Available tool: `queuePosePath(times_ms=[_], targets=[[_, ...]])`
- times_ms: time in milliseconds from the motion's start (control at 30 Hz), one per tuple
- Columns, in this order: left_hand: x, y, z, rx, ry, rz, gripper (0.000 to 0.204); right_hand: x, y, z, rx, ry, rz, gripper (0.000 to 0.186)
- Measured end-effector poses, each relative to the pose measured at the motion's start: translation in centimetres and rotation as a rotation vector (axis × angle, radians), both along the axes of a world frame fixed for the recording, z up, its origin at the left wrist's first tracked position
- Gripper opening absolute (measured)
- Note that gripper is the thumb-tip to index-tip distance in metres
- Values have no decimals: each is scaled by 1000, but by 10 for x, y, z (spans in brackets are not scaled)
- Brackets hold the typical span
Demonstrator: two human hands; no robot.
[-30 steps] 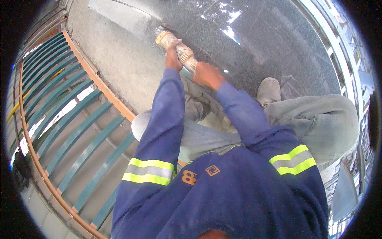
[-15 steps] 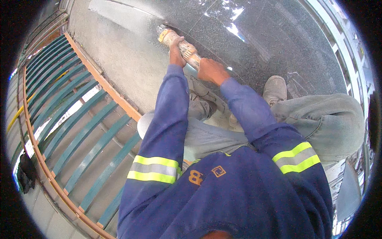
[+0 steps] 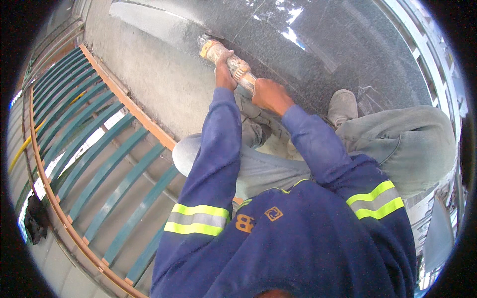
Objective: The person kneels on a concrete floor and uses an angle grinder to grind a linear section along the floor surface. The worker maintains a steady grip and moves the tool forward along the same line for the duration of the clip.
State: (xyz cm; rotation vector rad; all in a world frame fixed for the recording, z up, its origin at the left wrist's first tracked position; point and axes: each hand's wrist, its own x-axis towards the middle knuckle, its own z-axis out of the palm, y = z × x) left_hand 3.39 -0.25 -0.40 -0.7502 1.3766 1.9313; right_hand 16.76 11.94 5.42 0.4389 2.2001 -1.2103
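My left hand (image 3: 223, 72) is closed around the front body of a dust-coated orange power tool (image 3: 240, 68), probably a grinder or cutter. My right hand (image 3: 270, 94) grips its rear handle, lower and to the right. The tool lies diagonally, its head angled up-left at the border of dark speckled flooring (image 3: 357, 52) and a pale, rough, dusty band (image 3: 134, 59). A whitish streak of dust (image 3: 149, 15) extends up-left from there. The tool's working tip is too small to make out clearly.
A railing with teal slats and orange rails (image 3: 114, 94) runs along the left, with a yellow hose (image 3: 20, 151) and a black cloth (image 3: 36, 218). My bent legs (image 3: 397, 149) and dusty shoe (image 3: 343, 107) are below and right of the tool. White metal railing (image 3: 412, 39) curves along the right.
The view has shifted slightly. My hands and the tool appear a little further right and slightly lower than a second ago, both hands keeping their grip.
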Motion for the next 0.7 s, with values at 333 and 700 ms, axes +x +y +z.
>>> queuePosePath(times_ms=[333, 700], targets=[[-27, -7, -21, -13, -33, -34, 33, -19, -4, -18, -37, 12, -5, 38], [-11, -3, 0, -42, -48, -35, 35, -8, 2, 3, -60, 15, 18, 35]])
